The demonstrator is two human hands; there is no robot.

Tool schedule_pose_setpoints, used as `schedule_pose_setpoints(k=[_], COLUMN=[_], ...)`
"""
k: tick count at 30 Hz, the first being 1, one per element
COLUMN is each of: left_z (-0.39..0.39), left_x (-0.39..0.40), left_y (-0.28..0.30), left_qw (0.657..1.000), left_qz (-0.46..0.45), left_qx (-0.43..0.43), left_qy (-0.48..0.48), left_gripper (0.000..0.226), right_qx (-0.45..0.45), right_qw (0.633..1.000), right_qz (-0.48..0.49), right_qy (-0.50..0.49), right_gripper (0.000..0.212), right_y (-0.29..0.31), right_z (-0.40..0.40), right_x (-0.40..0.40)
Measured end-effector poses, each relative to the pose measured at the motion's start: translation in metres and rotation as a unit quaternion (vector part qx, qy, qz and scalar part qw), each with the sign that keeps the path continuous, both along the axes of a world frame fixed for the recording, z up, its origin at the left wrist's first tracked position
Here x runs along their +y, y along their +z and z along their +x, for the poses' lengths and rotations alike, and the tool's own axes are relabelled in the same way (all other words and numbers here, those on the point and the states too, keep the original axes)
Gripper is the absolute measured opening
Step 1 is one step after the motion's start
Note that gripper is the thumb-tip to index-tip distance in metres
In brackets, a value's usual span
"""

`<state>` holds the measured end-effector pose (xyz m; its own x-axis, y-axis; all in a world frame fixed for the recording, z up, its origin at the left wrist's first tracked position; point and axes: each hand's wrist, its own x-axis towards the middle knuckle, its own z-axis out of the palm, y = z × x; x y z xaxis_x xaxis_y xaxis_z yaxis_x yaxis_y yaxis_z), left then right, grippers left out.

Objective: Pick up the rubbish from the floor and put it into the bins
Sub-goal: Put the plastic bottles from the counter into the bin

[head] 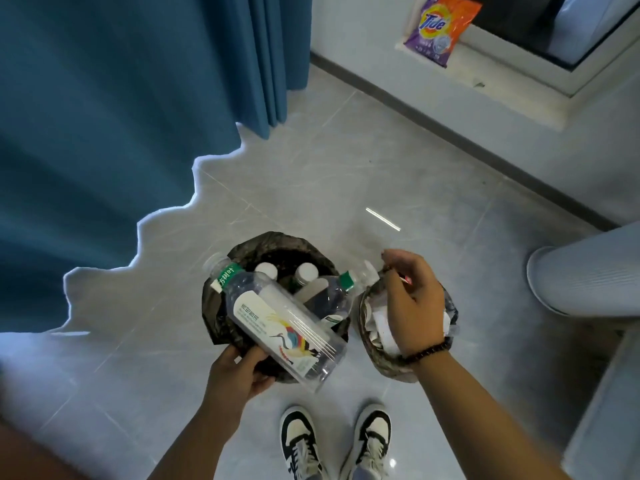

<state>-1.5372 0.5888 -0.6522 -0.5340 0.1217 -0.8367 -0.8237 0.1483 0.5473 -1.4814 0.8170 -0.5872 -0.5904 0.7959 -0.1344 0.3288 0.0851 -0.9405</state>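
left hand (242,367) grips clear bottle (277,320) over left bin (221,306) | right hand (412,303) pinches small scrap (403,278) above right bin (374,358) | grey tiled floor (311,181), blue curtain (104,116) left of hands

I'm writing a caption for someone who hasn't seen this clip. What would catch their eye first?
Probably the large clear bottle with a colourful bird label, held by the left hand over the left bin, which already holds other bottles. Beside it, the right hand hovers over the right bin, pinching something small. A bright detergent bag sits on the ledge, top right.
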Motion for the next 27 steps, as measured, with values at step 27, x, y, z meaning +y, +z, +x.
schedule_pose_setpoints(k=[27], left_z=[0.009], left_x=[0.136], left_y=[-0.159], left_qw=[0.989], left_qz=[0.006], left_qx=[-0.004], left_qy=[0.146], left_gripper=[0.032], right_qx=[-0.111], right_qw=[0.711], right_qz=[-0.517], right_qy=[-0.464], right_gripper=[0.038], right_y=[-0.332], right_z=[0.138], right_x=[0.061])
